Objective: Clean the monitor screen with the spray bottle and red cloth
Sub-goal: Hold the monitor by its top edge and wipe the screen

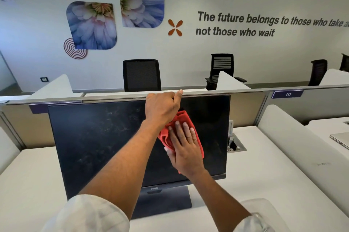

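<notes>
The right hand [186,147] lies flat, fingers straight and spread, pressing the red cloth [186,118] against the monitor [94,147] screen, right of its centre and in the upper half. The left hand [162,107] steadies the monitor, fingers curled over the top edge and thumb sticking out along it. Its forearm crosses in front of the screen.

The step in hand looks like wiping. Pale smears [113,118] show on the left half of the screen, so much of the glass probably needs passes yet. The next move likely calls for sweeping the cloth leftward across those marks with even, light pressure while the other hand braces the top so that the stand [164,199] does not rock. The crossing forearm would have to lift clear.

Counted: one monitor, standing mid-bench toward the far edge by the partition; one red cloth; two hands. No spray bottle is in view. On the bench [37,184] a cable box [236,146] sits just right of the monitor. One laptop [340,138] lies at the right, and four office chairs [141,75] stand behind the partition.
</notes>
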{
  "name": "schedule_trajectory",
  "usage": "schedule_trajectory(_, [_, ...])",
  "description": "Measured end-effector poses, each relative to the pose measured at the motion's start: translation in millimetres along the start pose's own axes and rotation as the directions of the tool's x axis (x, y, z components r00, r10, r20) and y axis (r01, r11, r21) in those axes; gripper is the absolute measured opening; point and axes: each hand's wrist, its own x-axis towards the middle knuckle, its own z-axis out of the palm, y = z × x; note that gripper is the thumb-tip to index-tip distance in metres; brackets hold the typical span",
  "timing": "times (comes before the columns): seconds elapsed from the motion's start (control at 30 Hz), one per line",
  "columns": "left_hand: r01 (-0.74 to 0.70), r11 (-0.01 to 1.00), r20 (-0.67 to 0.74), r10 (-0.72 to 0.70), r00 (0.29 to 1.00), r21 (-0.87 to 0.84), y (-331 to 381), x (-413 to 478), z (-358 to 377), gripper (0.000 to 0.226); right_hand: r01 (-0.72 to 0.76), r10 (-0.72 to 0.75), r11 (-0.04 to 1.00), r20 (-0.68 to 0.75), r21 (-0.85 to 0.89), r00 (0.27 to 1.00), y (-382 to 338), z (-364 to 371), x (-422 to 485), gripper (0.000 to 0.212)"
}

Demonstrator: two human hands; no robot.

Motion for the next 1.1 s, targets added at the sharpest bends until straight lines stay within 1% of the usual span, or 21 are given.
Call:
schedule_trajectory(0.07, [-0.003, 1.000, 0.020, 0.003, 1.000, 0.011, -1.0, 1.3, -0.2, 0.064, -0.071, 0.071, 0.997, -0.023, -0.004, 0.997, 18.1, -6.7, -0.6, 0.066])
schedule_trajectory(0.13, [-0.006, 1.000, 0.030, 0.005, 1.000, 0.027, -2.1, 2.0, 0.2, 0.064, -0.246, 0.247, 0.969, -0.070, 0.017, 0.967, 42.1, -16.3, -1.6, 0.064])
schedule_trajectory(0.23, [-0.012, 1.000, 0.029, 0.011, 1.000, 0.029, -1.9, -0.3, 0.7, 0.064, -0.518, 0.524, 0.852, -0.102, 0.074, 0.846, 80.8, -33.0, -5.8, 0.066])
schedule_trajectory(0.3, [-0.004, 1.000, 0.038, 0.004, 0.999, 0.023, -0.7, -1.1, 1.4, 0.065, -0.626, 0.639, 0.767, -0.074, 0.136, 0.766, 98.4, -40.7, -8.4, 0.067])
schedule_trajectory(0.33, [0.001, 1.000, 0.040, -0.002, 0.999, 0.023, -0.3, -1.2, 1.6, 0.065, -0.657, 0.672, 0.735, -0.055, 0.164, 0.738, 102.2, -42.7, -8.0, 0.068])
schedule_trajectory(0.4, [0.009, 1.000, 0.042, -0.010, 0.999, 0.029, -0.3, -0.5, 1.5, 0.065, -0.666, 0.686, 0.719, -0.046, 0.201, 0.726, 98.8, -43.5, -4.3, 0.067])
schedule_trajectory(0.47, [0.012, 0.999, 0.040, -0.013, 0.999, 0.033, -0.6, 0.1, 1.2, 0.065, -0.643, 0.664, 0.741, -0.071, 0.196, 0.744, 83.5, -40.4, 0.7, 0.069])
schedule_trajectory(0.5, [0.012, 0.999, 0.041, -0.014, 0.999, 0.035, -0.5, 0.2, 1.1, 0.065, -0.620, 0.638, 0.766, -0.088, 0.172, 0.765, 72.9, -37.7, 2.3, 0.069])
schedule_trajectory(0.57, [0.012, 0.999, 0.050, -0.014, 0.999, 0.040, 0.4, 1.1, 1.0, 0.065, -0.520, 0.529, 0.848, -0.095, 0.106, 0.843, 48.7, -28.7, 1.3, 0.069])
schedule_trajectory(0.63, [0.013, 0.999, 0.056, -0.016, 0.998, 0.047, 0.7, 2.1, 1.2, 0.064, -0.363, 0.368, 0.929, -0.062, 0.075, 0.928, 25.3, -15.5, -4.8, 0.068])
schedule_trajectory(0.67, [0.014, 0.999, 0.055, -0.017, 0.998, 0.051, 0.6, 2.1, 1.4, 0.063, -0.286, 0.289, 0.956, -0.045, 0.063, 0.956, 16.4, -9.6, -9.1, 0.068])
schedule_trajectory(0.73, [0.013, 0.999, 0.049, -0.016, 0.999, 0.053, -0.7, 1.7, 1.2, 0.063, -0.180, 0.181, 0.983, -0.039, 0.029, 0.983, 9.1, -3.3, -16.0, 0.067])
schedule_trajectory(0.77, [0.011, 0.999, 0.044, -0.013, 0.999, 0.051, -1.3, 1.4, 1.0, 0.062, -0.160, 0.161, 0.987, -0.050, 0.015, 0.986, 11.6, -3.8, -16.1, 0.067])
schedule_trajectory(0.83, [0.010, 0.999, 0.034, -0.011, 0.999, 0.048, -1.4, 0.4, 0.7, 0.062, -0.197, 0.197, 0.980, -0.081, 0.002, 0.977, 23.5, -11.1, -7.6, 0.068])
schedule_trajectory(0.87, [0.009, 0.999, 0.029, -0.011, 1.000, 0.050, -1.3, 0.1, 0.9, 0.061, -0.263, 0.263, 0.965, -0.102, 0.008, 0.960, 31.2, -17.3, 0.4, 0.068])
schedule_trajectory(0.93, [0.007, 0.998, 0.018, -0.008, 1.000, 0.057, -0.5, 0.0, 1.7, 0.061, -0.441, 0.447, 0.894, -0.157, 0.071, 0.881, 51.2, -33.2, 23.3, 0.067])
schedule_trajectory(0.97, [0.008, 0.998, 0.014, -0.009, 1.000, 0.056, -0.4, -0.4, 2.1, 0.060, -0.506, 0.519, 0.854, -0.180, 0.120, 0.835, 63.1, -41.9, 36.1, 0.067])
schedule_trajectory(1.03, [0.010, 0.999, 0.010, -0.010, 1.000, 0.050, -0.3, -1.0, 2.5, 0.060, -0.558, 0.588, 0.808, -0.200, 0.189, 0.783, 89.0, -59.7, 59.6, 0.065])
schedule_trajectory(1.1, [0.010, 0.999, 0.008, -0.010, 1.000, 0.043, -0.2, -1.5, 2.5, 0.060, -0.568, 0.605, 0.794, -0.198, 0.216, 0.771, 112.5, -74.8, 78.9, 0.062])
